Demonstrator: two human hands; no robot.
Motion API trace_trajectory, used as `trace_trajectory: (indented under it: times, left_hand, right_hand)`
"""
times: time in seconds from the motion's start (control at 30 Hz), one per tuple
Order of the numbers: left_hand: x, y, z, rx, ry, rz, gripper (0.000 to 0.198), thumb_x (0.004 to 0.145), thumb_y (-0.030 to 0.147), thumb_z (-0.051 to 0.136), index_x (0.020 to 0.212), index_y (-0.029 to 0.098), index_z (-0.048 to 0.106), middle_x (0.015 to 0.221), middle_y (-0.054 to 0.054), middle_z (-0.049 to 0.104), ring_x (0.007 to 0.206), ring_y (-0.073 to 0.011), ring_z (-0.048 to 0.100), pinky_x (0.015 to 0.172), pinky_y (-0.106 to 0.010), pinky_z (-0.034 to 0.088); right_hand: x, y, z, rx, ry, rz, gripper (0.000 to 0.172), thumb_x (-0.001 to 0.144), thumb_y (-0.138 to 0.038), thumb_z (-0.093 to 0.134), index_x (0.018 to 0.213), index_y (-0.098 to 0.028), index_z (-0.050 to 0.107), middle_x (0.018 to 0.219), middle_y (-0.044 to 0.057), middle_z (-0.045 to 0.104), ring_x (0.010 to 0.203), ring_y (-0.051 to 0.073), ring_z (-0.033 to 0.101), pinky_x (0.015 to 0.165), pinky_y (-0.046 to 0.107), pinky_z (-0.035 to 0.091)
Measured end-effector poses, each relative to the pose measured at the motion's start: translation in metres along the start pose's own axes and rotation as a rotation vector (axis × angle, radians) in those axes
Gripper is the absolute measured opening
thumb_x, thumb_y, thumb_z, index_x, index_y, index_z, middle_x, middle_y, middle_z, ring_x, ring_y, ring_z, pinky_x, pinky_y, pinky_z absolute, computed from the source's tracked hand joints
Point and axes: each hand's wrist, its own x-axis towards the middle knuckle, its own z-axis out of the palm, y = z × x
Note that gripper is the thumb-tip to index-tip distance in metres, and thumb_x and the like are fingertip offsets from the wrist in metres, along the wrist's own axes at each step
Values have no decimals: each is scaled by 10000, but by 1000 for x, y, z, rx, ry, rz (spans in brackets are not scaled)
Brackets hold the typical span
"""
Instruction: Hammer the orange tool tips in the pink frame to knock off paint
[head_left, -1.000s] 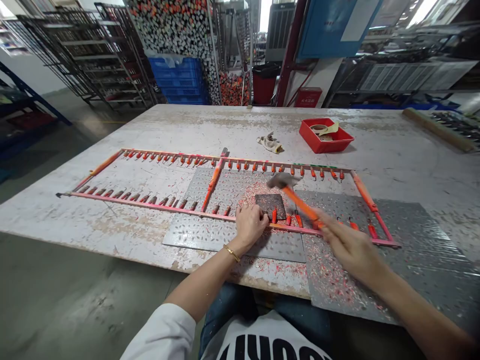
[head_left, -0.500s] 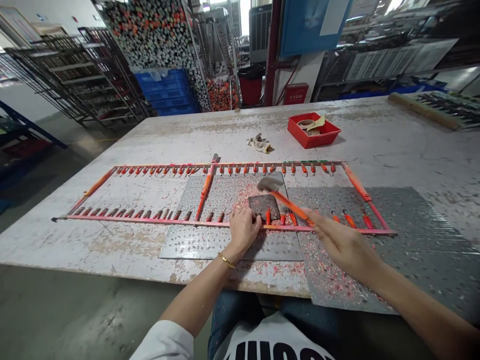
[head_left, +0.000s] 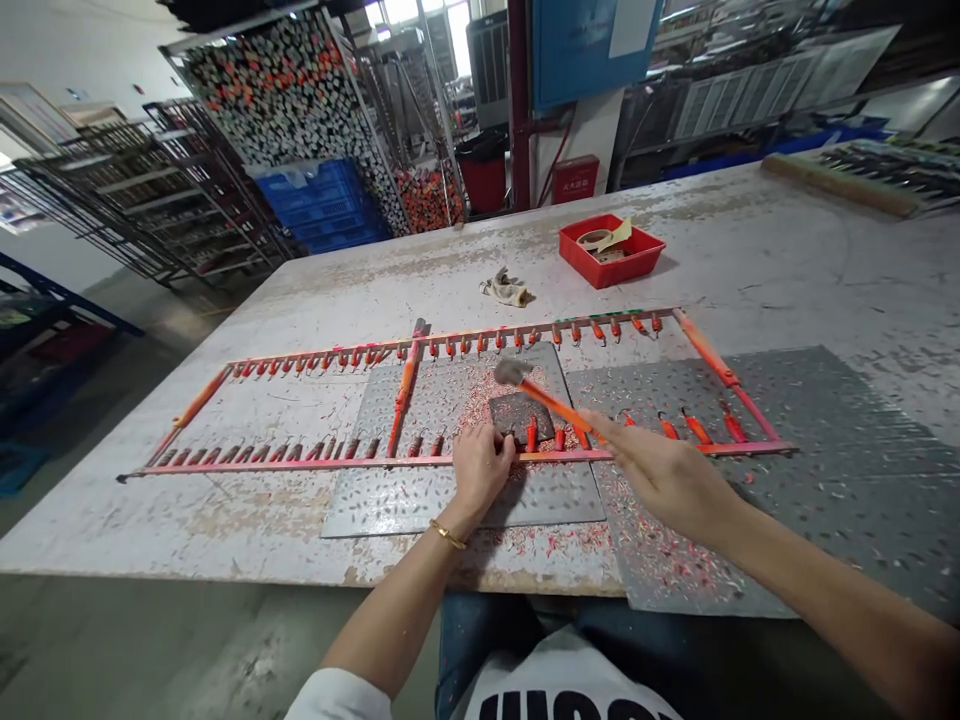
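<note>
My right hand [head_left: 667,470] is closed around the orange handle of a hammer [head_left: 551,402]. The hammer's grey head is raised over a dark flat block [head_left: 519,412] on the table. My left hand [head_left: 480,462] rests on the near rail of a long paint-stained frame [head_left: 300,464], fingers curled together beside the block; what they pinch is hidden. Small orange-red coated hooked pieces [head_left: 532,434] line both long rails, and one stands against the block just right of my left fingers. Beneath lies a dimpled metal plate [head_left: 420,505] strewn with pink and red flakes.
A second grey plate [head_left: 750,530] covers the table's right side. Farther back lie a crumpled glove [head_left: 506,288] and a red tray [head_left: 611,272] with a tape roll. Blue crates [head_left: 319,205] and metal racks [head_left: 150,190] stand beyond the table [head_left: 300,300].
The view has tilted slightly. The hammer head sits a little farther left over the block. My left hand keeps its place on the rail.
</note>
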Motion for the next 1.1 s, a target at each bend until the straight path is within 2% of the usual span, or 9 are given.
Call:
trace_trajectory:
  times: [0.13, 0.2, 0.37, 0.43, 0.57, 0.67, 0.83, 0.93, 1.1]
  left_hand:
    - [1, 1, -1, 7, -8, -6, 271, 933, 320, 614, 700, 220, 518, 768, -33, 655, 825, -209, 596, 740, -328, 362]
    - [1, 2, -1, 5, -13, -11, 256, 927, 309, 613, 704, 220, 523, 777, -31, 658, 824, -207, 596, 741, -327, 366]
    - [1, 2, -3, 8, -27, -17, 254, 924, 296, 608, 697, 220, 524, 762, -26, 648, 814, -204, 590, 736, -330, 366]
    - [1, 1, -3, 10, -29, -11, 270, 936, 307, 594, 692, 220, 520, 750, -27, 641, 806, -205, 588, 733, -333, 363]
    - [0, -1, -2, 11, -21, -4, 279, 942, 327, 588, 694, 219, 520, 745, -31, 635, 808, -206, 589, 729, -329, 359]
    - [0, -1, -1, 13, -17, -12, 259, 923, 314, 612, 700, 218, 523, 742, -29, 634, 815, -206, 590, 724, -324, 352]
    - [0, 4, -5, 5, -30, -38, 279, 914, 307, 622, 679, 221, 501, 738, -19, 638, 795, -200, 581, 714, -326, 347]
    - [1, 6, -6, 0, -37, -46, 283, 908, 305, 629, 672, 221, 498, 740, -17, 640, 794, -199, 581, 711, -327, 344]
    - [2, 6, -3, -5, -37, -70, 244, 898, 301, 634, 692, 224, 528, 749, -18, 651, 798, -203, 588, 702, -325, 343]
  right_hand:
    - [-8, 10, 23, -125, -209, 37, 550, 984, -146, 395, 1500, -269, 543, 804, 21, 732, 660, 169, 682, 561, 246, 482]
    - [-10, 10, 19, -106, -187, 30, 535, 1003, -171, 388, 1507, -273, 535, 799, 19, 723, 661, 167, 674, 574, 253, 490]
    - [-6, -4, -10, 55, -5, -16, 542, 1038, -222, 349, 1567, -280, 455, 899, 46, 740, 711, 163, 665, 675, 287, 553]
    - [-5, -6, -10, 57, 16, -9, 579, 1024, -202, 354, 1595, -275, 408, 914, 54, 742, 718, 164, 664, 690, 287, 558]
    - [-8, 2, 14, -39, -117, 47, 586, 979, -157, 388, 1537, -292, 503, 773, 24, 709, 619, 155, 644, 587, 249, 521]
    - [-11, 10, 22, -32, -174, 60, 569, 976, -143, 391, 1502, -295, 545, 786, 22, 724, 658, 168, 680, 601, 258, 534]
    - [-6, 0, -9, 112, -1, 4, 533, 1035, -206, 366, 1550, -282, 478, 954, 40, 761, 771, 173, 705, 716, 299, 575]
    - [-1, -7, -16, 82, 72, -6, 552, 1037, -201, 348, 1581, -236, 431, 901, 51, 740, 744, 175, 680, 679, 297, 549]
    - [-5, 8, 16, -143, -192, 77, 566, 970, -147, 367, 1486, -269, 567, 794, 39, 732, 584, 166, 644, 508, 256, 467]
